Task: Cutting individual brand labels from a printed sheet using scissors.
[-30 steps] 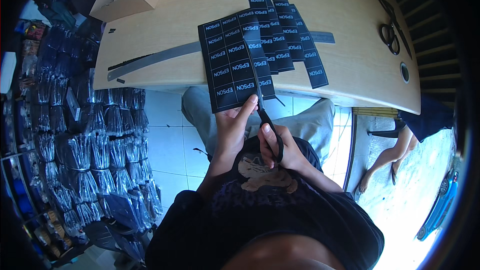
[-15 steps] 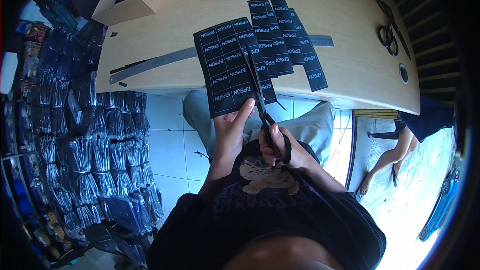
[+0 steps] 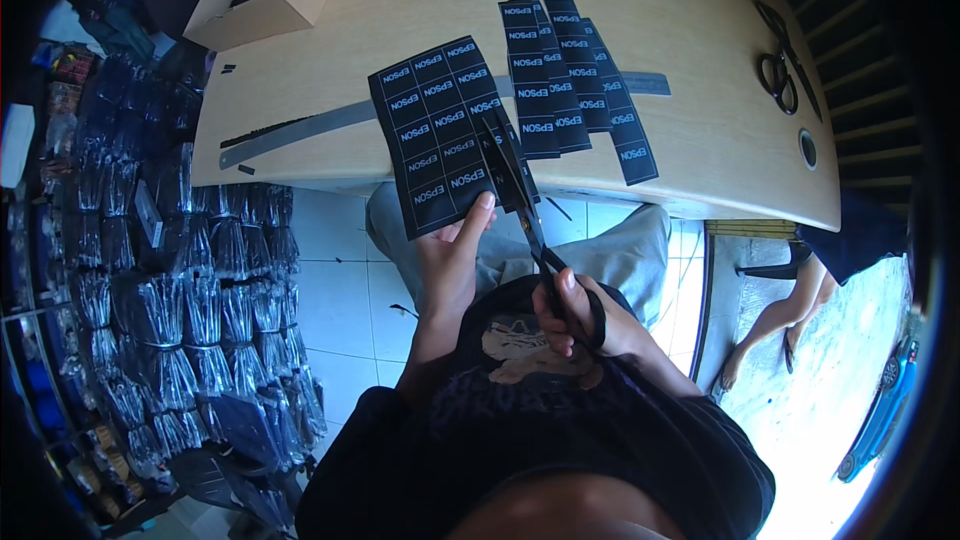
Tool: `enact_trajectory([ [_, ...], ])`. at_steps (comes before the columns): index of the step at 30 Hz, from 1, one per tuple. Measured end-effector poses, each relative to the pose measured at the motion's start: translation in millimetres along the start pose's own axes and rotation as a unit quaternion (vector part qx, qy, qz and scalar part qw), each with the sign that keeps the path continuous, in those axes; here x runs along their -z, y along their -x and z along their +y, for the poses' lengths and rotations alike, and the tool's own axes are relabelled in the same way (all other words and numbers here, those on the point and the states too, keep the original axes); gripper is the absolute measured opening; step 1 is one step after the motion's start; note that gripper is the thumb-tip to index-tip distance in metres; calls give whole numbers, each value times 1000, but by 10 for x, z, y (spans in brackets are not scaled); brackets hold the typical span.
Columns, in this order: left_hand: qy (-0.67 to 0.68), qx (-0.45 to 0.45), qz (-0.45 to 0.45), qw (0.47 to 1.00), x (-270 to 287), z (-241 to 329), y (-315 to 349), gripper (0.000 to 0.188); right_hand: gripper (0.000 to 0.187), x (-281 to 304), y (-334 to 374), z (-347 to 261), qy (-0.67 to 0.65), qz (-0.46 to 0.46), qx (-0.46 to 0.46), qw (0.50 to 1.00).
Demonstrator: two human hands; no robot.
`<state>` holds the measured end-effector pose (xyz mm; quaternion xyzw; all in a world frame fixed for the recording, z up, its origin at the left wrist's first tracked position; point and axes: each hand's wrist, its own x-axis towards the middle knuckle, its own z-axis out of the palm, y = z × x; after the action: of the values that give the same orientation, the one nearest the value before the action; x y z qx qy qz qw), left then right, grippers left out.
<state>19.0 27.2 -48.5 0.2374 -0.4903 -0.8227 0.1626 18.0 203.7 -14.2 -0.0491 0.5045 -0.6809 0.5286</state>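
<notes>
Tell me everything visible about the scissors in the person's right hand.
The scissors have long, dark, metallic-looking blades, a small brass-coloured pivot and black looped handles. The right hand grips the handles. Tips point away from the person, leftward; blades overlap the right part of the black printed sheet. Exact opening is unclear.

an open cardboard box (image 3: 268, 22) is sitting toward the table's (image 3: 720, 165) far left corner. another pair of black-handled scissors (image 3: 780, 85) is lying by the right edge, a round hole (image 3: 809, 149) showing nearer the front. shiny dark bundles (image 3: 170, 310) are crowding beyond the left edge; past the near right corner, someone's bare legs (image 3: 785, 315) are extending and a blue car (image 3: 885, 410) is standing.
</notes>
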Motion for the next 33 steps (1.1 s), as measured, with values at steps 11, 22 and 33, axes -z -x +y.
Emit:
enact_trajectory([
  [11, -8, 11, -56, 998, -15, -1, 116, 19, 60, -25, -161, -35, -8, -1, -24, 1000],
  [22, -23, 0, -111, 994, 61, -25, 198, 23, 58, 29, -386, -121, 4, 34, 2, 999],
  [33, 0, -21, -133, 991, -2, 57, 219, 24, 58, 24, -470, -161, 34, 75, 50, 995],
])
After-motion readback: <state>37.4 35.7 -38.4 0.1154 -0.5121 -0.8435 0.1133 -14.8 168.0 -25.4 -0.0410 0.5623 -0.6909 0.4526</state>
